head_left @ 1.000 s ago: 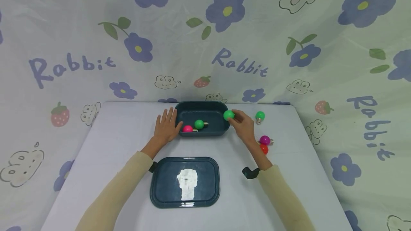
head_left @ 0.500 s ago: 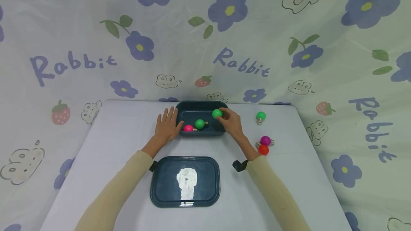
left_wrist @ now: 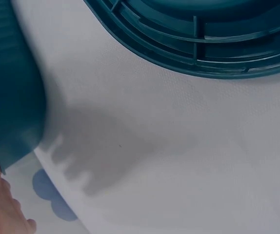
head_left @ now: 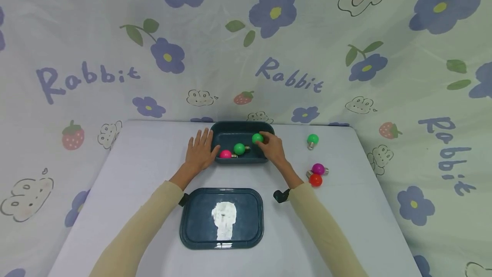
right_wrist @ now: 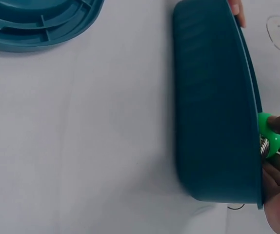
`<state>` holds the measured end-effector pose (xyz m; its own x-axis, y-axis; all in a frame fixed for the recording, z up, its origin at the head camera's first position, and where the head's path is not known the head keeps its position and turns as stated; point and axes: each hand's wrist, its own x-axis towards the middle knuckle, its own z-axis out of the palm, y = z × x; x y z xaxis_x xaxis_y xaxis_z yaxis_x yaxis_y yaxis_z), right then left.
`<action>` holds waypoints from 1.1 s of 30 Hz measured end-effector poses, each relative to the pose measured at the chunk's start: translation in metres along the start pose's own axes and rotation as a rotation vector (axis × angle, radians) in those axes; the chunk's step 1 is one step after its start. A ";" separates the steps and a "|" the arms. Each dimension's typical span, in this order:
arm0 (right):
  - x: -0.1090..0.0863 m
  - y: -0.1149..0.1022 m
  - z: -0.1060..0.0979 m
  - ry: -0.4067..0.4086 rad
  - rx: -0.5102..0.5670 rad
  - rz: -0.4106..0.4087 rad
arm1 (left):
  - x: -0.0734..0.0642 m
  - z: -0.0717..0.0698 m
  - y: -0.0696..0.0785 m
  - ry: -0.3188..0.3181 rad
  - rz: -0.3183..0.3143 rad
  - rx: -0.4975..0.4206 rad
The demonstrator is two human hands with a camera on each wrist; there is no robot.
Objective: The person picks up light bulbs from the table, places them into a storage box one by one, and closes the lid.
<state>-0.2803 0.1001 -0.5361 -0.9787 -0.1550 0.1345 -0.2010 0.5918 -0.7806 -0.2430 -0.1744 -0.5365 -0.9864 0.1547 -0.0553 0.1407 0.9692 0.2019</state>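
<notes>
here, right hand point(head_left: 272, 146): pinched a green bulb point(head_left: 257, 138) by its globe, at the mouth of the box point(head_left: 246, 161). left hand point(head_left: 197, 153): lay spread against the box's left end, presumably steadying it. inside: second green bulb point(head_left: 239, 149), pink bulb point(head_left: 225, 154). lid point(head_left: 200, 225): lay nearer, seemingly placed clear.

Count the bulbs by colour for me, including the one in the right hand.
Green bulbs: 3
Pink bulb: 1
Purple bulb: 1
Red bulb: 1
Total: 6
</notes>
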 end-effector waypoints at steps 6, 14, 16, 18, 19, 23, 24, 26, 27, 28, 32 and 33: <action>0.002 0.001 0.004 -0.008 -0.061 0.008 | 0.000 0.000 -0.001 0.001 0.002 0.003; 0.010 -0.001 0.008 -0.051 -0.168 0.014 | -0.001 0.000 -0.001 0.020 0.004 -0.003; 0.011 -0.001 0.009 -0.061 -0.181 0.023 | -0.001 0.001 -0.001 0.020 0.005 -0.003; 0.012 -0.002 0.010 -0.071 -0.194 0.032 | 0.000 0.001 -0.001 0.007 0.000 -0.001; 0.013 -0.002 0.011 -0.078 -0.204 0.038 | 0.000 0.001 -0.001 0.005 0.000 -0.002; 0.013 -0.001 0.012 -0.086 -0.239 0.030 | 0.001 0.001 -0.001 -0.012 -0.007 -0.003; 0.013 -0.001 0.012 -0.085 -0.245 0.024 | 0.002 0.002 -0.001 -0.011 -0.006 -0.003; 0.013 0.000 0.013 -0.080 -0.259 0.004 | 0.002 0.002 -0.001 -0.013 -0.008 0.001; 0.013 0.000 0.013 -0.080 -0.264 -0.006 | 0.002 0.001 -0.001 -0.014 -0.009 0.002; 0.013 0.000 0.014 -0.083 -0.272 -0.015 | 0.002 0.001 -0.001 -0.013 -0.010 0.005; 0.012 0.000 0.015 -0.100 -0.298 -0.039 | 0.002 0.002 -0.001 -0.008 -0.009 0.016; 0.012 -0.001 0.015 -0.104 -0.299 -0.041 | 0.002 0.002 -0.001 -0.007 -0.009 0.016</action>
<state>-0.2908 0.0860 -0.5431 -0.9633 -0.2540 0.0871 -0.2582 0.7875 -0.5596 -0.2452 -0.1751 -0.5391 -0.9870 0.1475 -0.0640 0.1335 0.9736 0.1854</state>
